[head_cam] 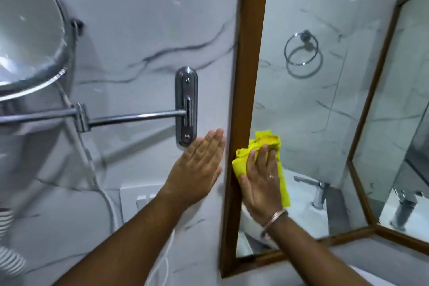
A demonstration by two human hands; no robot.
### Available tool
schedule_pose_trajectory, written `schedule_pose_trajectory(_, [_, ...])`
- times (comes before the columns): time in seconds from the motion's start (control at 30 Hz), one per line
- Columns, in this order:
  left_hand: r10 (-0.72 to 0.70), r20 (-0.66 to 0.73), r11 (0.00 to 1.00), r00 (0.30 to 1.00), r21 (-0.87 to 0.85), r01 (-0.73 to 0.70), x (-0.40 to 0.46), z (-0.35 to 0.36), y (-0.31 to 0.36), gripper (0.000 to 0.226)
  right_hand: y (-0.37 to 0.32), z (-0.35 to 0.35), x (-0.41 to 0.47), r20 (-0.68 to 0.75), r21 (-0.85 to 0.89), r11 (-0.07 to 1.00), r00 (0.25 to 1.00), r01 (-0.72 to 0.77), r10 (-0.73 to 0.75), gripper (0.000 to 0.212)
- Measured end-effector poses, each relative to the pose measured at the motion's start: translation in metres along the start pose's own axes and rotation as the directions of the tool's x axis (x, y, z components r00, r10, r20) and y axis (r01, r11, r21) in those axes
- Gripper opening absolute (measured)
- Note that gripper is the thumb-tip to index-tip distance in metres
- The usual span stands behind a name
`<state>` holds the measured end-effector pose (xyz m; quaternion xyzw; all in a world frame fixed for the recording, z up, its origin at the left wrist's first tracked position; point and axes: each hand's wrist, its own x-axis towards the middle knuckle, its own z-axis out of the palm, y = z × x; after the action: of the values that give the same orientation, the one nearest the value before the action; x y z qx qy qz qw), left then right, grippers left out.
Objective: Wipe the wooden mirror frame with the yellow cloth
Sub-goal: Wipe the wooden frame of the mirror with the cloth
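Note:
The wooden mirror frame (249, 58) runs top to bottom as a brown strip just right of centre, then turns right along the mirror's lower edge. My right hand (260, 181) presses the crumpled yellow cloth (241, 165) against the frame's vertical strip and the glass beside it, low on the mirror. My left hand (197, 167) lies flat, fingers together, on the marble wall just left of the frame, holding nothing.
A chrome wall bracket (186, 107) with an extending arm (137, 117) carries a round shaving mirror (30, 30) at upper left. A white switch plate (137, 197) and a cord sit below my left forearm. The mirror reflects a towel ring (301, 47) and a tap (318, 193).

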<state>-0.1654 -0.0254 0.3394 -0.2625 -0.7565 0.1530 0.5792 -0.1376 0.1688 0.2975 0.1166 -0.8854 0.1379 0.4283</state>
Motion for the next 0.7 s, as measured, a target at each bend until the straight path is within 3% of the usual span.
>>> schedule_pose_trajectory(0.1, [-0.034,-0.057,0.996,0.998,0.078,0.039,-0.003,-0.013,-0.02,0.075,0.002,-0.055,0.079,-0.062,-0.233,0.964,0.987,0.128,-0.146,0.062])
schedule_pose_trajectory(0.2, [-0.128,-0.167,0.98,0.978,0.13,0.15,0.032,-0.027,-0.047,0.077,-0.007,-0.11,0.165,-0.123,-0.306,0.943,0.976,0.135,-0.179,0.064])
schedule_pose_trajectory(0.37, [-0.22,-0.18,0.969,0.959,0.071,0.236,0.101,-0.048,-0.065,0.089,-0.028,-0.187,0.281,-0.332,-0.218,0.97,0.926,0.111,-0.181,0.059])
schedule_pose_trajectory(0.5, [-0.468,-0.127,0.882,0.875,-0.011,0.47,0.154,-0.055,-0.086,0.093,-0.043,-0.228,0.351,-0.413,-0.194,0.976,0.894,0.103,-0.176,0.057])
schedule_pose_trajectory(0.7, [-0.493,-0.096,0.869,0.865,0.0,0.495,0.192,-0.054,-0.109,0.086,-0.049,-0.247,0.384,-0.449,-0.232,0.967,0.871,0.103,-0.201,0.059])
